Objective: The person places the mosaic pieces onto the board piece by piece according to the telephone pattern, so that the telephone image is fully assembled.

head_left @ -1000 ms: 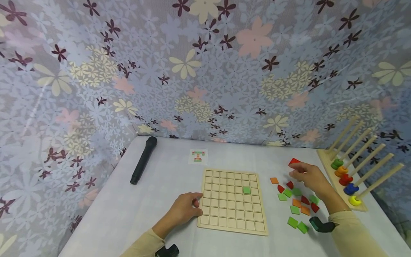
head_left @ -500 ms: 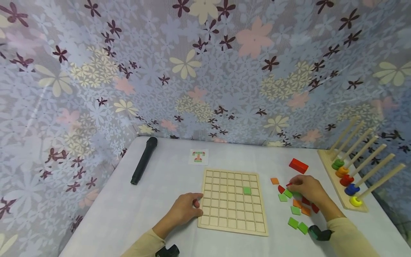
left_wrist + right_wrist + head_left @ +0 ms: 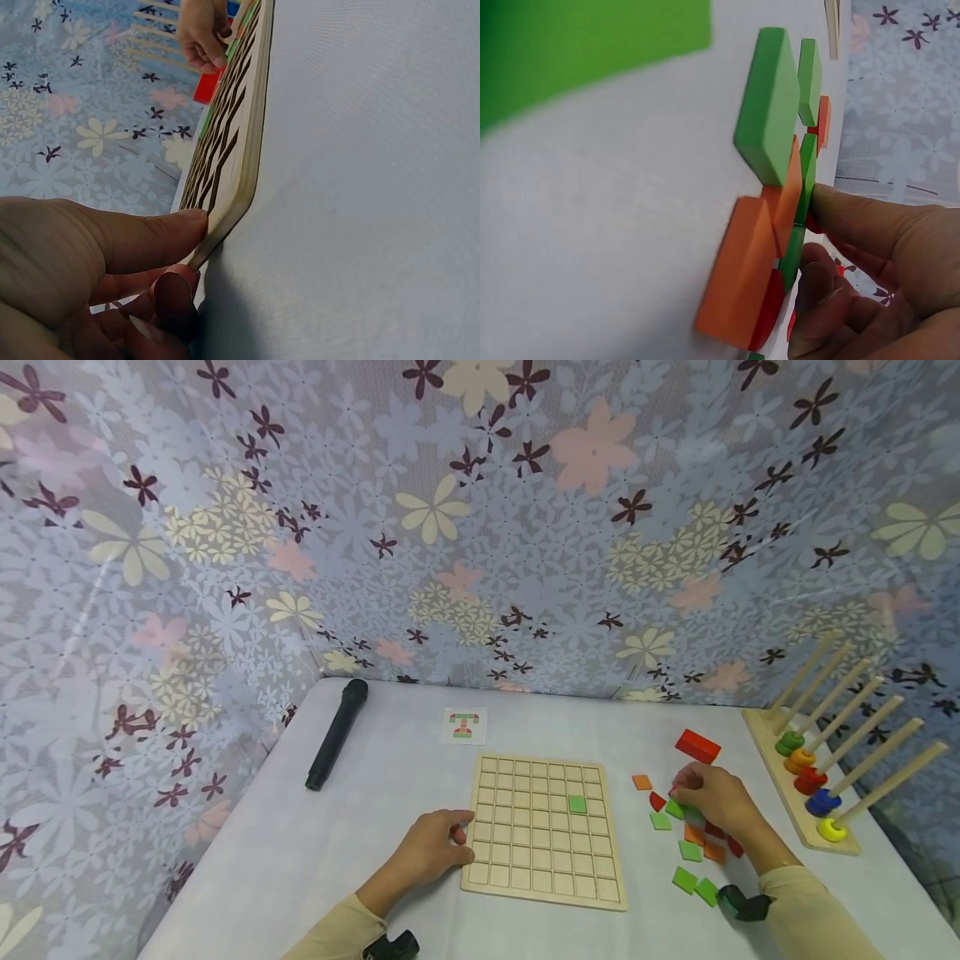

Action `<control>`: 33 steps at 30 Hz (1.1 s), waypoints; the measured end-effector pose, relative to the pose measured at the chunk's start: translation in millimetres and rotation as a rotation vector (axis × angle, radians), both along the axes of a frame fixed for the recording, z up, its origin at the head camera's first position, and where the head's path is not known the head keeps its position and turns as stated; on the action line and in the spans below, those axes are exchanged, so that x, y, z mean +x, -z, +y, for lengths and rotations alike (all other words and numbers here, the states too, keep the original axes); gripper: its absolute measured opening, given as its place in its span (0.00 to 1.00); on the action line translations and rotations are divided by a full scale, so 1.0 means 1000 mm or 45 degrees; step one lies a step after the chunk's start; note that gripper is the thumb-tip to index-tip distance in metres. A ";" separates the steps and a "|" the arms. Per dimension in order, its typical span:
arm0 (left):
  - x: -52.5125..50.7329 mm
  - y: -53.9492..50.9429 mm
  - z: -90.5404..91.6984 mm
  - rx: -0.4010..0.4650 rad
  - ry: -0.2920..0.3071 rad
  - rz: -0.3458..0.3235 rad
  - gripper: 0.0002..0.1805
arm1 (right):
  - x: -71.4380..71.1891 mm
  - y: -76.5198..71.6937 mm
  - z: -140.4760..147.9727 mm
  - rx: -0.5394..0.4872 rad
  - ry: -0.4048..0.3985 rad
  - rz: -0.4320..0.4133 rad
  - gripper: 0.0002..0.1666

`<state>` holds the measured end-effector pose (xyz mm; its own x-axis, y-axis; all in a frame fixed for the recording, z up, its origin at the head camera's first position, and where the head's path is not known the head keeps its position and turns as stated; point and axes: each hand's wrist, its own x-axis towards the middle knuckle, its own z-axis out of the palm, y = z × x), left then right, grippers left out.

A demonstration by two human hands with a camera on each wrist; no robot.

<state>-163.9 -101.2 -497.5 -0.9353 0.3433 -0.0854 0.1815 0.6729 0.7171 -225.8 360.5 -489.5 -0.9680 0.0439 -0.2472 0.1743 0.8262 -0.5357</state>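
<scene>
The wooden grid board [image 3: 543, 900] has one green tile [image 3: 577, 804] in an upper-right cell. Thumb and fingers of the left hand [image 3: 429, 852] grip the board's left edge; in the left wrist view that hand [image 3: 112, 277] has its thumb on top of the board [image 3: 251, 157] near a corner. Among the loose pieces, the right hand [image 3: 716, 797] pinches a red piece [image 3: 673, 792], mostly hidden by the fingers. Close to the right hand [image 3: 885, 277] in the right wrist view are green tiles [image 3: 769, 105] and orange tiles [image 3: 739, 270].
A red block [image 3: 698, 747] lies behind the right hand. Further right stands a peg rack [image 3: 802, 802] with coloured rings. A pattern card [image 3: 462, 727] lies behind the board, and a black microphone [image 3: 336, 735] at the left.
The right hand has moved from the red block toward the front, down to the loose pieces, and has taken hold of a red piece. The left hand and board stay put.
</scene>
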 end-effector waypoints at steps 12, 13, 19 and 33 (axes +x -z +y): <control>0.000 -0.001 0.000 0.004 0.000 0.001 0.32 | 0.002 0.002 0.003 -0.352 0.335 0.125 0.22; 0.000 -0.001 0.000 0.003 0.001 0.001 0.32 | 0.001 0.001 0.003 -0.460 0.385 0.140 0.23; 0.000 -0.002 0.000 0.004 -0.004 -0.005 0.32 | 0.000 -0.008 0.003 -1.146 0.623 0.119 0.22; -0.002 0.001 -0.001 -0.007 0.009 -0.001 0.32 | -0.009 -0.022 -0.030 -1.702 0.506 0.006 0.12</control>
